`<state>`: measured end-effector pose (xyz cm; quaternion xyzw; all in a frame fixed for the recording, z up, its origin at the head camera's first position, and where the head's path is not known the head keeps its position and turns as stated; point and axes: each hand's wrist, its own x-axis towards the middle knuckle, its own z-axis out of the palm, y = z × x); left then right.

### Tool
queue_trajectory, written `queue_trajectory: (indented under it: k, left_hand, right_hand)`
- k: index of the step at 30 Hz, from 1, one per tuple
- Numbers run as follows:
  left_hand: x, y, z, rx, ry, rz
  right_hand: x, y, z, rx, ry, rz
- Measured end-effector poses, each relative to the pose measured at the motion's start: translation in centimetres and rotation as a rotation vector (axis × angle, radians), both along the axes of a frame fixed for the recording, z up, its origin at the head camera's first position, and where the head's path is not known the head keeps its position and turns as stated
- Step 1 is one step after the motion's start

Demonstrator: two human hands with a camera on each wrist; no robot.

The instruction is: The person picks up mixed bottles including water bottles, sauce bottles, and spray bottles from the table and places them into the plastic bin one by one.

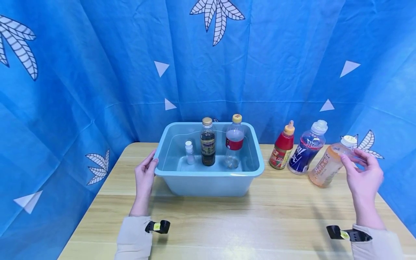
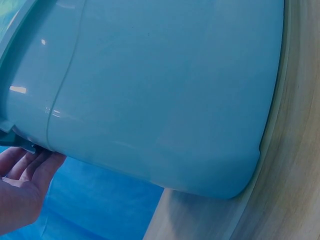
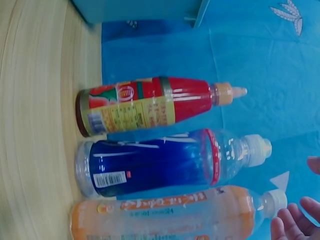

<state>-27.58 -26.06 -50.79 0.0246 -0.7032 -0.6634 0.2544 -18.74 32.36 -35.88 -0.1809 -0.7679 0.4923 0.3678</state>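
My left hand grips the left rim of a light blue plastic tub; in the left wrist view its fingers curl under the lip. Over at the right, my right hand is beside the white cap of an orange-labelled drink bottle, thumb and fingers spread apart. The right wrist view has the fingertips right at that cap. Inside the tub stand a small white-capped bottle, a dark sauce bottle and a clear red-labelled soda bottle.
A red ketchup squeeze bottle and a blue-labelled drink bottle stand between the tub and the orange bottle. Everything is on a light wooden table. A blue patterned curtain hangs behind and at both sides.
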Motion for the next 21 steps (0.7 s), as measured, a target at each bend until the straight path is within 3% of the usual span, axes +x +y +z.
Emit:
queue_trajectory:
  k: [8, 21]
  left_hand:
    - [-0.1, -0.1, -0.3, -0.018, 0.010, 0.004]
    - [-0.1, 0.0, -0.3, 0.000, -0.005, 0.003]
  right_hand:
    - [-1.0, 1.2, 0.1, -0.024, 0.005, -0.040]
    - [-2.8, 2.4, 0.3, -0.195, -0.011, -0.051]
